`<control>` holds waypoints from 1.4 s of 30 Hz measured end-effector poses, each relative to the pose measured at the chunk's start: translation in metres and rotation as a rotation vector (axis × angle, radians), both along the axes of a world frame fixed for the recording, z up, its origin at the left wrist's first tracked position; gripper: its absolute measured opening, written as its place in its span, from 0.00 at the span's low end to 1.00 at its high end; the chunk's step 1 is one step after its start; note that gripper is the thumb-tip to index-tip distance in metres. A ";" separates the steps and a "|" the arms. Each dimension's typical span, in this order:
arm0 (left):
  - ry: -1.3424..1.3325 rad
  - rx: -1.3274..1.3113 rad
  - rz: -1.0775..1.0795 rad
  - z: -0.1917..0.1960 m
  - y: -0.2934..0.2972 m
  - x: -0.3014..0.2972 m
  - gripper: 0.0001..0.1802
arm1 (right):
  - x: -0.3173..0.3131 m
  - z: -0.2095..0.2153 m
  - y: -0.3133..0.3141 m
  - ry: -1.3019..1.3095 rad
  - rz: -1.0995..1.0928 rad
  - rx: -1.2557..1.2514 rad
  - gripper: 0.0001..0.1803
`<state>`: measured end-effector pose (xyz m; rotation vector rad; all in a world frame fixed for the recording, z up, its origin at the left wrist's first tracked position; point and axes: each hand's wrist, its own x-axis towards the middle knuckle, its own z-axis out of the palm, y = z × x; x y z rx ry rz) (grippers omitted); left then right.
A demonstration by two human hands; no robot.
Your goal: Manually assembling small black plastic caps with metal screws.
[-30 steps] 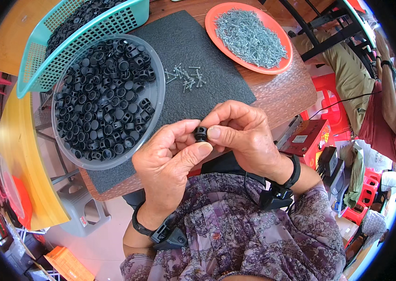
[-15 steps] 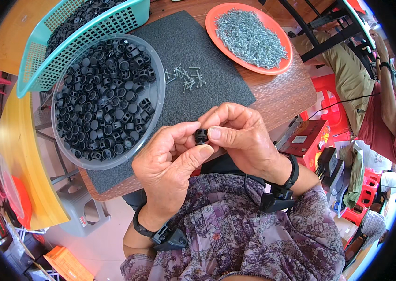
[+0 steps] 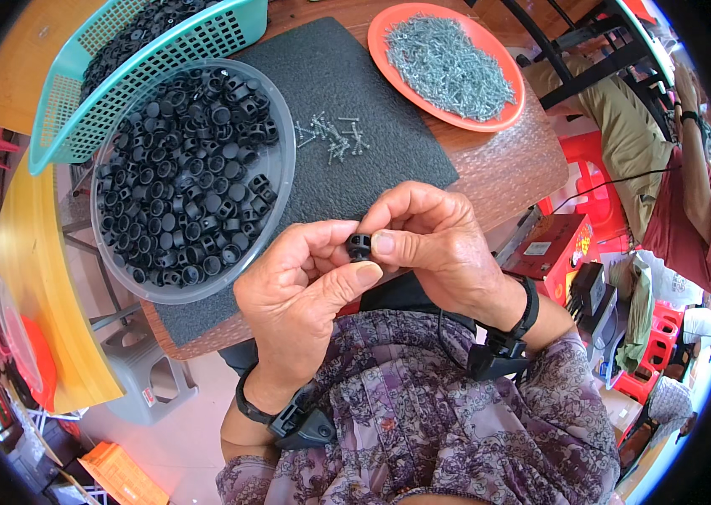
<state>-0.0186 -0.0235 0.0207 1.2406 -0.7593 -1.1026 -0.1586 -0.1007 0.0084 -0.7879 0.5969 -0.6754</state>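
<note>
Small black plastic cap (image 3: 359, 246): round, ribbed, with a hollow opening facing the camera. Held clear of the table in front of the person's chest, just off the near edge of the dark mat. Pinched on both sides by fingertips; only its top and upper rim are visible.

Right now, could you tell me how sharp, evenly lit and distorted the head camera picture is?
In the head view, even daylight, no harsh glare; the hands, left hand and right hand, and the small black part they pinch are sharp; the fisheye bends the table edge and teal basket toward a black rim, and the far right corner looks washed out.
</note>
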 end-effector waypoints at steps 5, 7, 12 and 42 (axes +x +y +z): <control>0.073 0.036 -0.022 -0.001 -0.002 0.002 0.14 | 0.000 -0.005 -0.001 -0.008 0.005 -0.033 0.05; 0.114 0.061 -0.020 -0.002 -0.003 0.005 0.15 | 0.000 -0.006 -0.002 -0.004 0.000 -0.044 0.05; 0.202 0.064 -0.083 -0.004 -0.006 0.010 0.14 | 0.000 -0.009 -0.002 0.035 -0.004 -0.131 0.04; -0.764 -0.374 0.024 -0.016 -0.012 0.000 0.13 | -0.010 0.018 -0.016 0.174 0.176 -0.263 0.10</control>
